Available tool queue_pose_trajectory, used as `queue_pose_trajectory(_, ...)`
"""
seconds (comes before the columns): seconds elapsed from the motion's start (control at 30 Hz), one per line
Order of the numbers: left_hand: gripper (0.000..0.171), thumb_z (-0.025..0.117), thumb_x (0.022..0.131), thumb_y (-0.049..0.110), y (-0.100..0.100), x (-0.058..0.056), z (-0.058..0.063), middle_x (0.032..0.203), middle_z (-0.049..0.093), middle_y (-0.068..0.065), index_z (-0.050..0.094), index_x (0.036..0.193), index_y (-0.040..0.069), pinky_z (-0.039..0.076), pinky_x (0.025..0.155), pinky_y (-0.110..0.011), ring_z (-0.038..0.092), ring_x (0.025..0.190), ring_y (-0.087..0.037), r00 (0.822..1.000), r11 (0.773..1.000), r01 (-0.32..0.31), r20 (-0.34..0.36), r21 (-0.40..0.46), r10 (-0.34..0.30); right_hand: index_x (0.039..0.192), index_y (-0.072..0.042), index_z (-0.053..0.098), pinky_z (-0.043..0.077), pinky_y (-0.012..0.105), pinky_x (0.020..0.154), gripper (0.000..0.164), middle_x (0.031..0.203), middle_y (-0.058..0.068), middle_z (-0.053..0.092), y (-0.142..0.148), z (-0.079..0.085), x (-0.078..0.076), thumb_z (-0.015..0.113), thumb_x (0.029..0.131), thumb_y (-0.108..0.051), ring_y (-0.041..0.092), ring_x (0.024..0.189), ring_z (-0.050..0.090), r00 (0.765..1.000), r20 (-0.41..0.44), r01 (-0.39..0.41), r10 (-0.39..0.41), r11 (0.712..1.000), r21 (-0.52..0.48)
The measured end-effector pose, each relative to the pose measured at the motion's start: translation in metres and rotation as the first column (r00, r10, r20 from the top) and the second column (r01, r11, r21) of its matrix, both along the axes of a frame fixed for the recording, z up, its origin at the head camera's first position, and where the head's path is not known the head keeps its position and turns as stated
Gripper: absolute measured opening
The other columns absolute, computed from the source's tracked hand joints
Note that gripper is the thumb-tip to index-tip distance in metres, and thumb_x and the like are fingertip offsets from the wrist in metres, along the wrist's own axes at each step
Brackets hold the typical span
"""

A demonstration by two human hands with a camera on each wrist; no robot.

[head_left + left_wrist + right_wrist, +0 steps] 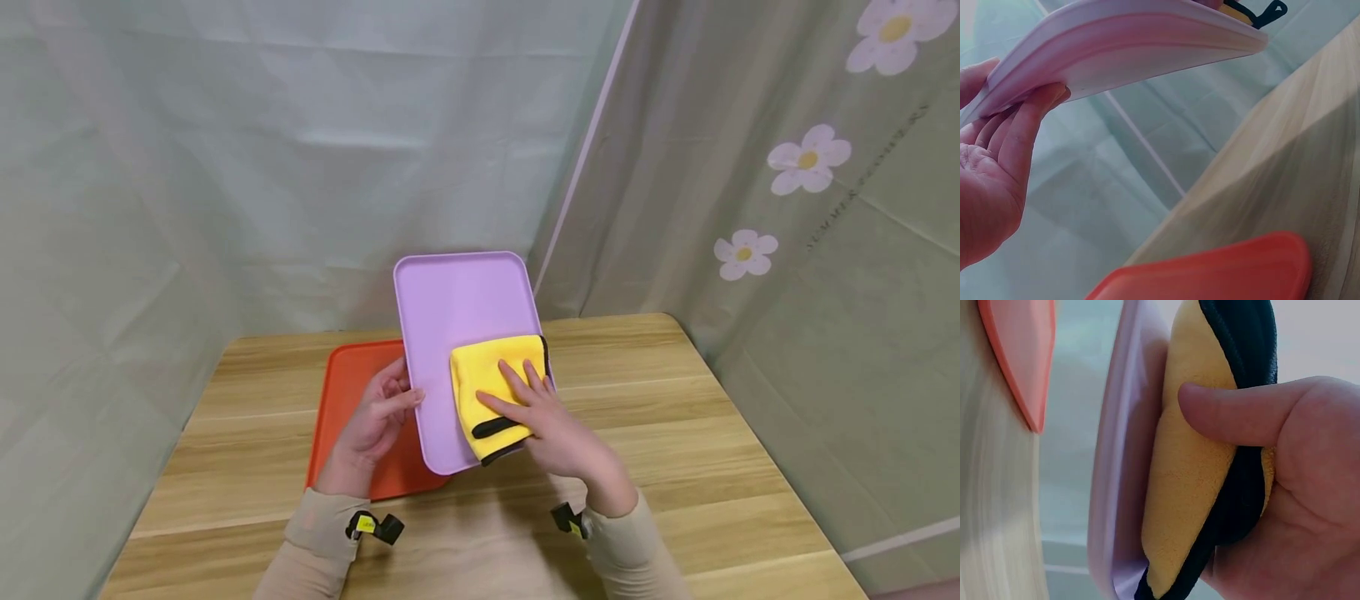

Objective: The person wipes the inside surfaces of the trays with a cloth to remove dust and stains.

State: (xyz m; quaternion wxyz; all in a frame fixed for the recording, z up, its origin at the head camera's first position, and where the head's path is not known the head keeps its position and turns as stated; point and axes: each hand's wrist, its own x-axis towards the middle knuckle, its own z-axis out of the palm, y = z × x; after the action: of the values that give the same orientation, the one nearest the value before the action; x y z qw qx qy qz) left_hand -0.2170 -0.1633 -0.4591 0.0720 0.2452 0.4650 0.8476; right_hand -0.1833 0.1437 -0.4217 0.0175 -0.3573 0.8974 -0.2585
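A purple tray (465, 300) is held tilted up above the table. My left hand (381, 415) grips its left edge, thumb on the front and fingers behind; the left wrist view shows the fingers (1019, 128) against the tray's underside (1141, 59). A folded yellow cloth (480, 379) with black edging lies against the tray's lower right part. Over the cloth, my right hand (558, 429) presses with fingers spread and fairly straight. In the right wrist view its thumb (1235, 412) rests along the cloth (1188, 481), which touches the tray's inner face (1144, 381).
An orange-red tray (356, 379) lies on the wooden table (675, 450), partly hidden behind the purple tray and my left hand. Pale curtains (360, 150) hang behind the table and at both sides, with white flowers (808, 160) printed on the right one.
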Motion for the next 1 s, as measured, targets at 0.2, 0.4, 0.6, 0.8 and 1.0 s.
queue_pose_trajectory(0.2,0.055,0.045,0.100,-0.016,0.000,0.000,0.001,0.127,0.076,-0.010,0.056,0.151,0.003,0.062,0.089,-0.031,0.075,0.109,-0.020,1.000,1.000,0.000,0.011,0.005,0.000,0.164,-0.037,0.044,0.000,0.069,0.126,0.095,0.179,0.005,0.004,0.001,0.005,0.003,0.042,0.087,0.019,0.041,0.162,-0.009,1.000,0.015,0.015,-0.015,1.000,-0.010)
queue_pose_trajectory(0.4,0.055,0.044,0.100,-0.016,0.000,0.001,0.000,0.127,0.075,-0.009,0.056,0.151,0.002,0.062,0.089,-0.031,0.075,0.110,-0.020,1.000,1.000,-0.003,0.025,0.023,0.003,0.165,-0.042,0.040,0.003,0.067,0.127,0.095,0.179,0.002,0.003,-0.011,0.006,0.010,0.045,0.089,0.017,0.043,0.161,-0.007,1.000,0.012,-0.006,0.006,1.000,0.013)
queue_pose_trajectory(0.6,0.052,0.046,0.102,-0.013,0.000,0.002,0.003,0.128,0.074,-0.010,0.052,0.152,0.000,0.061,0.092,-0.035,0.075,0.111,-0.022,0.999,1.000,-0.018,0.044,0.003,0.018,0.166,-0.042,0.038,0.003,0.071,0.125,0.100,0.179,-0.001,-0.001,-0.032,0.004,0.020,0.048,0.086,0.019,0.041,0.161,-0.012,0.997,-0.003,-0.076,0.077,0.996,0.050)
queue_pose_trajectory(0.8,0.050,0.044,0.103,-0.013,-0.003,0.003,0.006,0.128,0.074,-0.011,0.052,0.151,0.000,0.062,0.090,-0.037,0.076,0.110,-0.024,0.999,1.000,-0.012,0.041,0.021,0.011,0.166,-0.045,0.035,0.000,0.068,0.126,0.105,0.179,-0.003,-0.004,-0.044,0.001,0.026,0.050,0.085,0.020,0.037,0.161,-0.017,0.997,-0.010,-0.072,0.073,0.996,0.057)
queue_pose_trajectory(1.0,0.053,0.046,0.102,-0.014,-0.005,0.003,0.007,0.129,0.074,-0.011,0.052,0.152,0.000,0.062,0.091,-0.035,0.075,0.111,-0.023,0.999,1.000,-0.013,0.035,0.016,0.013,0.165,-0.042,0.040,0.006,0.067,0.127,0.104,0.180,-0.004,0.001,-0.035,0.000,0.022,0.049,0.082,0.021,0.038,0.162,-0.008,0.996,-0.051,-0.075,0.079,0.995,0.065)
